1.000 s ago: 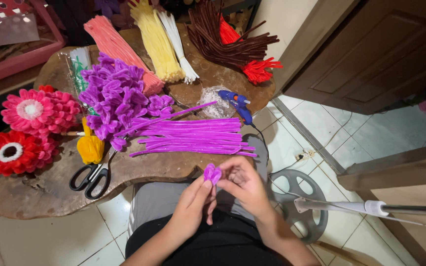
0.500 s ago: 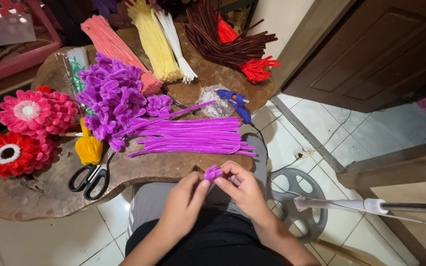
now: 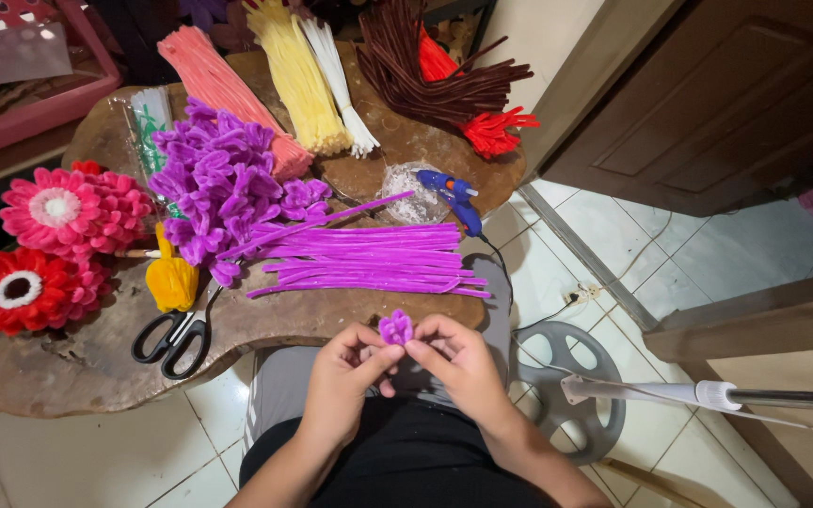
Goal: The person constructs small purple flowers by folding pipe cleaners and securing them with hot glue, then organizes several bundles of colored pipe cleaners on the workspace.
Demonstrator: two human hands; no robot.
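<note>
Purple pipe-cleaner petal (image 3: 395, 327) pinched between both hands, left (image 3: 345, 376) and right (image 3: 458, 362), just below the wooden table (image 3: 77, 367).

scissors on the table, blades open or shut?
Shut. The scissors lie flat on the wooden table, handle loops side by side, blades together under the yellow bundle.

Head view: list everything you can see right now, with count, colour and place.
purple petal piece: one, between both hands' fingertips
straight purple stems: bundle, table middle
bent purple pieces: heap, behind the bundle
finished flowers: two, pink and red, table left
scissors: one, black, table front
yellow bundle: one, beside scissors
glue gun: one, blue, table right
stem bundles: salmon, yellow, white, brown, red, table back
wooden table: one, brown
left hand: pinching the piece
right hand: pinching the piece
</note>
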